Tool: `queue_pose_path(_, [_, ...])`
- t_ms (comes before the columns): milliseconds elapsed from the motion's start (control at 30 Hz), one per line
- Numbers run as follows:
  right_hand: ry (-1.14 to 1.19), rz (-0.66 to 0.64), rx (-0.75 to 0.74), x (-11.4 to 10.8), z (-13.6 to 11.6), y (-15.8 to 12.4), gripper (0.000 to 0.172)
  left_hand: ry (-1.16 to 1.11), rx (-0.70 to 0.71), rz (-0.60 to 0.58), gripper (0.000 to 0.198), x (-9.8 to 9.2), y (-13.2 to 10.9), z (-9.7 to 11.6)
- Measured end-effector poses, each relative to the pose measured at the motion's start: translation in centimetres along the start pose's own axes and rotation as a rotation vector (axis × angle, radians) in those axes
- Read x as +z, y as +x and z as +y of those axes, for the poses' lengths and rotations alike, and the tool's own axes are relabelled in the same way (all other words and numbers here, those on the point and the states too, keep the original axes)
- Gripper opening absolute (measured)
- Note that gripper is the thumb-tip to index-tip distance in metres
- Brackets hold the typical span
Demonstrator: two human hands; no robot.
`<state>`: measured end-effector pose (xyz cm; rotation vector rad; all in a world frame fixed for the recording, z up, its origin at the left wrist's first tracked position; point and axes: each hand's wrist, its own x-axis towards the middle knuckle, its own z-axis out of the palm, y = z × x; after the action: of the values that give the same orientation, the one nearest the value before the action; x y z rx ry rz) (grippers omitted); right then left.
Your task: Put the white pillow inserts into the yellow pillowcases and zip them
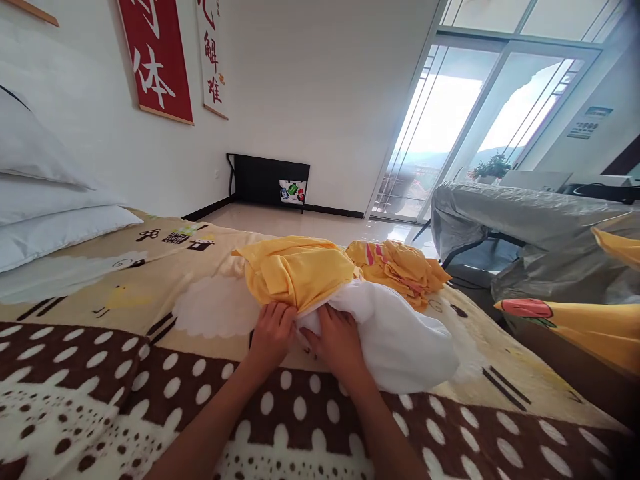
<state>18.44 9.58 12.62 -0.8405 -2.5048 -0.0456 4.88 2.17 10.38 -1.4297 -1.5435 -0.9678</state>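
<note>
A yellow pillowcase (305, 267) lies bunched on the patterned blanket, partly over one end of a plump white pillow (405, 340). My left hand (274, 330) is closed on the pillowcase's near edge, where yellow cloth meets white. Just to its right, my right hand (337, 337) is closed on the left end of the pillow, fingers tucked under a fold of white fabric. Its fingertips are partly hidden. Behind the pillow sits a crumpled yellow cloth (400, 267) with pink marks.
White pillows (60, 200) are stacked at the left on the bed blanket (200, 387). To the right stand a box (560, 360) with yellow fabric over its edge and a plastic-covered table (500, 200). A black folded panel (265, 179) leans on the far wall near sliding glass doors (465, 120).
</note>
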Motion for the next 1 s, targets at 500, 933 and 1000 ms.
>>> queue_pose_path(500, [0.273, 0.113, -0.357, -1.0, -1.2, -0.7, 0.03, 0.082, -0.072, 0.102, 0.01, 1.3, -1.9, -4.1])
queue_pose_path(933, [0.069, -0.118, -0.452, 2.0, -3.5, -1.8, 0.068, 0.183, -0.35, 0.08, 0.018, 1.9, -3.4, -6.9])
queue_pose_path(1000, [0.041, -0.07, -0.43, 2.6, -3.3, -1.7, 0.064, 0.119, -0.265, 0.064, 0.013, 1.8, -3.2, -5.7])
